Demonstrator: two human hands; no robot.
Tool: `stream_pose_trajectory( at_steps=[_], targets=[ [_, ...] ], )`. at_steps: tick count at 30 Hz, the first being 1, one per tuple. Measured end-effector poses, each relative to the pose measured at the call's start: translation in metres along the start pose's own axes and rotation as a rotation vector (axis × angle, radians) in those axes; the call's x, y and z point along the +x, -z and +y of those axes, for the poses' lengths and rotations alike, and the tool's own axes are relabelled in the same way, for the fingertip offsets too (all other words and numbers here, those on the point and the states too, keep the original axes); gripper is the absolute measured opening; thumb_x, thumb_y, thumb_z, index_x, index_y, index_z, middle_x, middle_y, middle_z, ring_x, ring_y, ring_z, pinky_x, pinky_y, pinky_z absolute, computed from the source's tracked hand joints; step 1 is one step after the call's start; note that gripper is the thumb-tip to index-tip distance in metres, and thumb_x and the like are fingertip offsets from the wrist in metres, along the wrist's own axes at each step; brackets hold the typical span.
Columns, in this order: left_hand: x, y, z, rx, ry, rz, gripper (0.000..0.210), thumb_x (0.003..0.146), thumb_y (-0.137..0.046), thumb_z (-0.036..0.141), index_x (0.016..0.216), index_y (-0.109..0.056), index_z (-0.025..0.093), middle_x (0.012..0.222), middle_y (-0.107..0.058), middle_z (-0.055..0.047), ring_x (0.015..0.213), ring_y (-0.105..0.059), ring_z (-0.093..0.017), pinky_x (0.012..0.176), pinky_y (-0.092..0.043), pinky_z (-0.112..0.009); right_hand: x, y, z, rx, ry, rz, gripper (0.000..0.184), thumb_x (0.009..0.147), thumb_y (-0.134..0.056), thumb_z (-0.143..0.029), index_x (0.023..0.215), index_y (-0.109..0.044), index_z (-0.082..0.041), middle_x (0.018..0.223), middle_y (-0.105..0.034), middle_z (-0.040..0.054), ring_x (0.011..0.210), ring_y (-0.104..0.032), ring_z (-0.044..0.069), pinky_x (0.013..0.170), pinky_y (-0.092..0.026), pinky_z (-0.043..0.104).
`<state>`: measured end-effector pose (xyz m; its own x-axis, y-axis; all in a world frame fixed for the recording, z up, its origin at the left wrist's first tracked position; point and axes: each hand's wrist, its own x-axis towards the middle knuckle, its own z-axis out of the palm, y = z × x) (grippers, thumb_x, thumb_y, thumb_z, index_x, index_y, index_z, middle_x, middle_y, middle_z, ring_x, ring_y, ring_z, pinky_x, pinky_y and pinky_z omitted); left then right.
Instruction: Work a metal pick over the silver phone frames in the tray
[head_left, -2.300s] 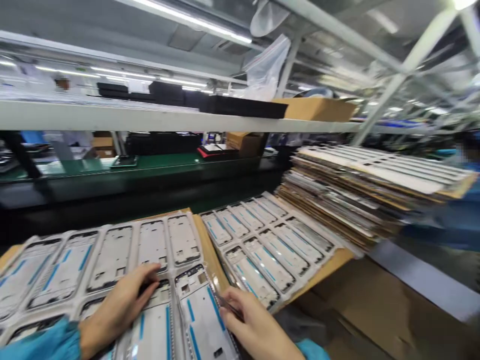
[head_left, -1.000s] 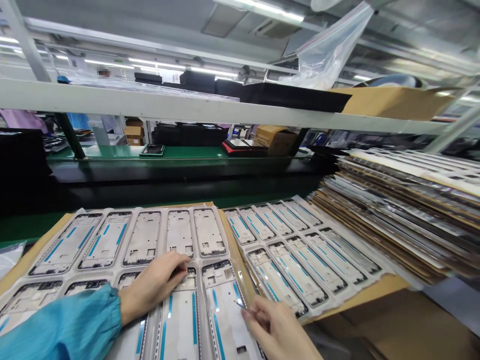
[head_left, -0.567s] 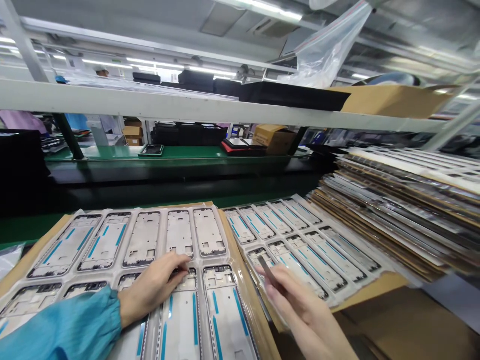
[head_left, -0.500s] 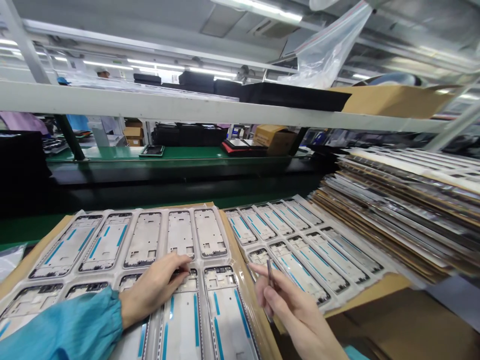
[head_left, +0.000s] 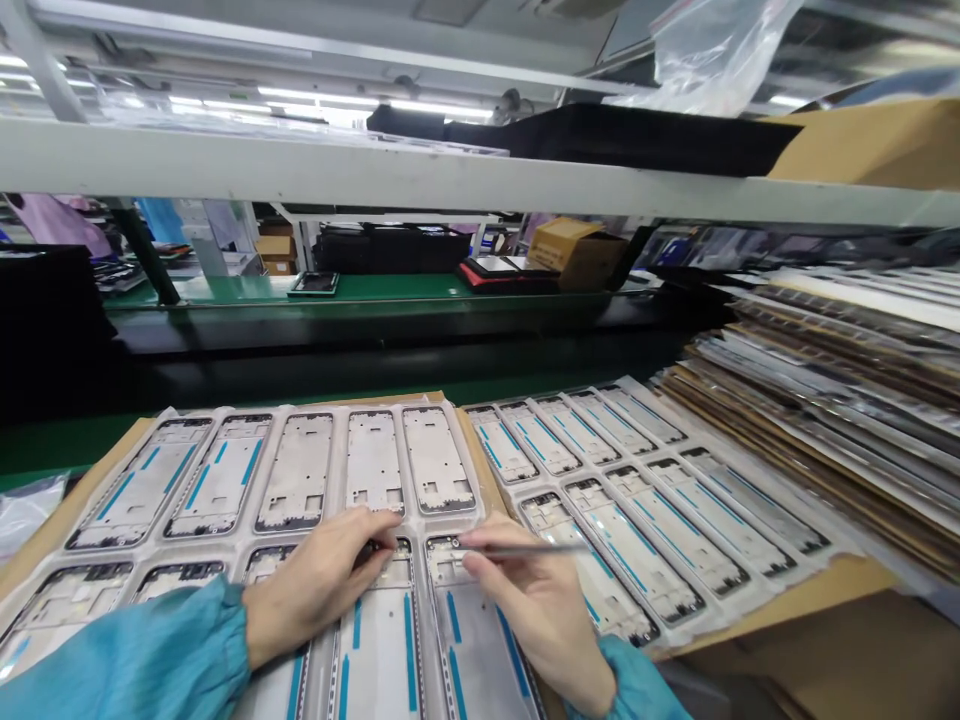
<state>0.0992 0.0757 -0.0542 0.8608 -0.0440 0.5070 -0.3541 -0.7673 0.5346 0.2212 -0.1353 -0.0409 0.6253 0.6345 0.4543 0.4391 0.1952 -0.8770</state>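
The right hand (head_left: 534, 600) is pinching a slender metallic tool (head_left: 529, 549) in its fingers above a rectangular, blue-striped frame (head_left: 480, 650), which is lying in a translucent moulded tray (head_left: 442, 526). The left hand (head_left: 319, 575) is holding curled fingers over an adjacent frame (head_left: 379, 645); whether they are gripping cannot be told.

A white shelf (head_left: 360, 170) crosses the view, bearing a long black box (head_left: 637, 140) and a tan cardboard box (head_left: 877, 140), with a clear plastic bag (head_left: 724, 60) above the black one. Beyond, a brown carton (head_left: 574, 250) stands beside a red-and-black stack (head_left: 510, 280) on a green counter (head_left: 405, 288).
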Motion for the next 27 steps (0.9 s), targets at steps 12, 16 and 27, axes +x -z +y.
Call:
stream_pose_trajectory(
  at_steps=[12, 16, 27],
  targets=[
    [0.007, 0.005, 0.006, 0.035, -0.008, -0.065, 0.028, 0.097, -0.047, 0.010, 0.123, -0.050, 0.020, 0.089, -0.064, -0.002, 0.080, -0.061, -0.015, 0.072, -0.052, -0.027, -0.002, -0.007, -0.004, 0.017, -0.016, -0.069, 0.015, 0.087, -0.067, -0.014, 0.076, -0.057, -0.019, 0.077, -0.069, 0.0018, 0.068, -0.069, 0.014, 0.063, -0.055, 0.019],
    [0.008, 0.008, 0.006, 0.040, -0.060, -0.088, 0.026, 0.101, -0.042, 0.012, 0.122, -0.056, 0.018, 0.097, -0.063, -0.008, 0.087, -0.059, -0.017, 0.076, -0.052, -0.029, -0.003, -0.007, -0.002, 0.042, -0.033, -0.060, 0.016, 0.088, -0.067, -0.017, 0.076, -0.056, -0.019, 0.076, -0.068, 0.0027, 0.069, -0.068, 0.016, 0.063, -0.055, 0.021],
    [0.016, 0.013, 0.009, -0.347, 0.177, -0.055, 0.014, 0.089, -0.059, 0.010, 0.086, -0.070, 0.018, 0.084, -0.069, -0.002, 0.077, -0.064, -0.012, 0.071, -0.050, -0.022, -0.005, -0.008, -0.002, 0.043, -0.036, -0.082, 0.017, 0.086, -0.072, -0.018, 0.074, -0.060, -0.019, 0.078, -0.071, 0.0015, 0.069, -0.069, 0.014, 0.063, -0.054, 0.019]
  ],
)
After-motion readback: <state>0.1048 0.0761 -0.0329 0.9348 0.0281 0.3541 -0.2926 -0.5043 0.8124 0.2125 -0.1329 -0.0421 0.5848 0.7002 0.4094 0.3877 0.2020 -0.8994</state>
